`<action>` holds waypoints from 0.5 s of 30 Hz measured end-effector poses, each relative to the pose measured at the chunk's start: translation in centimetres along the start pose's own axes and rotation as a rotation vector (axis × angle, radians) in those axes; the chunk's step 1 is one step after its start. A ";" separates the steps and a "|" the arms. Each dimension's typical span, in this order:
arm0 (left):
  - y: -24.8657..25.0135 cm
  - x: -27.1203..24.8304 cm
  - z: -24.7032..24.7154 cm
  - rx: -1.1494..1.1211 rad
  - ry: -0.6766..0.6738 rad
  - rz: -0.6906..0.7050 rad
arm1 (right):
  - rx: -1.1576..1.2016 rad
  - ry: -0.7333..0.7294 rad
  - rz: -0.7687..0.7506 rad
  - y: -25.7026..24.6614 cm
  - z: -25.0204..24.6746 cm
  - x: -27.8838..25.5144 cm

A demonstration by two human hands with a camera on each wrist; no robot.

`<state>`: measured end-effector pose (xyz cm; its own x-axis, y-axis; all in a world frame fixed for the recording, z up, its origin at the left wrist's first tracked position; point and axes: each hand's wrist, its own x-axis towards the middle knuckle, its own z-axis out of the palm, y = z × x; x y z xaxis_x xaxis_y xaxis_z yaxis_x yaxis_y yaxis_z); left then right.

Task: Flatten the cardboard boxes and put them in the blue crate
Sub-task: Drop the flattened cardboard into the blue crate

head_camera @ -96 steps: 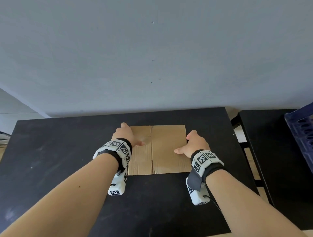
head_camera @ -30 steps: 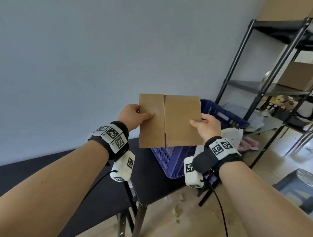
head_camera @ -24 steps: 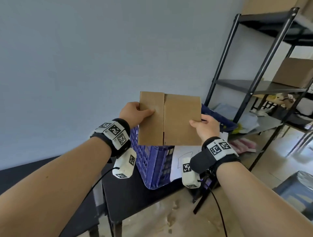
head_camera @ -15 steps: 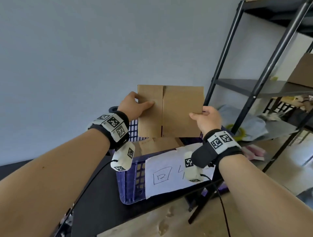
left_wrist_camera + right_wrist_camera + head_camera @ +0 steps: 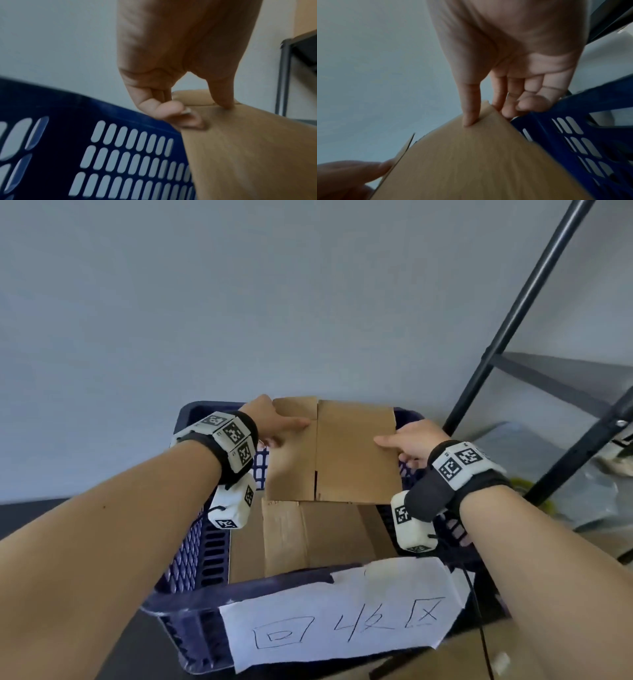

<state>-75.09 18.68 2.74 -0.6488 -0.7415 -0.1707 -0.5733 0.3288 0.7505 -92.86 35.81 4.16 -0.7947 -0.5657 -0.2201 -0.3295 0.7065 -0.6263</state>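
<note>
A flattened brown cardboard box (image 5: 352,453) hangs over the far half of the blue crate (image 5: 191,546), held by both hands. My left hand (image 5: 274,422) pinches its left edge, thumb on top and fingers underneath (image 5: 180,116). My right hand (image 5: 407,440) pinches the right edge the same way, thumb (image 5: 471,108) on the top face. Inside the crate, more flattened cardboard (image 5: 308,539) lies on the bottom. The same held cardboard (image 5: 248,148) fills the lower right of the left wrist view, next to the crate's slotted wall (image 5: 120,155).
A white paper sign (image 5: 342,621) with handwritten marks hangs on the crate's near wall. A black metal shelf rack (image 5: 513,330) stands to the right. The crate sits on a dark table (image 5: 144,655) against a grey wall.
Both hands lifted the flat box off the table, carried it right and lowered it over the crate. The crate's inside has come into view.
</note>
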 end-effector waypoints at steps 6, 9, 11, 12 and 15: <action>-3.9 4.5 3.7 0.113 -0.355 -0.355 | -0.302 -0.374 0.104 1.4 4.2 8.1; -5.6 4.8 5.8 0.230 -0.423 -0.461 | -0.404 -0.508 0.119 2.9 6.7 9.3; -6.8 5.3 7.5 0.267 -0.431 -0.521 | -0.430 -0.517 0.112 4.0 8.6 11.0; -7.5 5.6 8.1 0.282 -0.409 -0.533 | -0.444 -0.525 0.111 4.5 9.6 11.7; -8.8 6.5 9.7 0.373 -0.349 -0.533 | -0.539 -0.606 0.095 5.8 11.6 13.0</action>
<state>-79.15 16.63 -11.12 -0.3203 -0.6476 -0.6914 -0.9470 0.1988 0.2525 -99.26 27.65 -11.01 -0.4687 -0.5160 -0.7170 -0.5978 0.7829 -0.1726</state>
